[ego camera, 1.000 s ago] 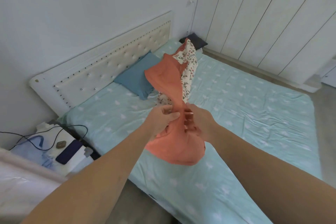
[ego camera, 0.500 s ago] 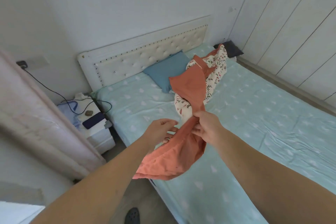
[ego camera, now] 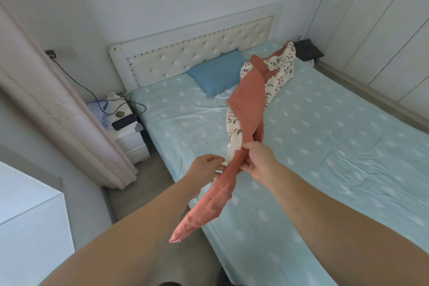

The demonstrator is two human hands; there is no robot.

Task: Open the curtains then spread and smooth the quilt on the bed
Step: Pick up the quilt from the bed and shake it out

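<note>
The quilt [ego camera: 249, 102], orange on one side and white floral on the other, lies bunched in a long twisted strip across the bed [ego camera: 325, 146] with its pale green sheet. My right hand [ego camera: 256, 160] grips the strip above the bed's near edge. The loose orange end hangs down past the mattress side. My left hand [ego camera: 205, 167] is just left of the strip, its curled fingertips at the fabric's edge. A pale pink curtain [ego camera: 58, 109] hangs gathered at the left.
A blue pillow [ego camera: 217, 72] lies against the white tufted headboard [ego camera: 197, 53]. A dark cushion [ego camera: 307, 49] sits at the far corner. A white nightstand [ego camera: 130, 137] with a phone and cables stands beside the bed. White wardrobe doors [ego camera: 383, 30] line the right wall.
My view has swung left and back, bringing the curtain into sight. The quilt strip has been drawn toward me and its orange end now hangs lower. My left hand let go and returned to the fabric.
</note>
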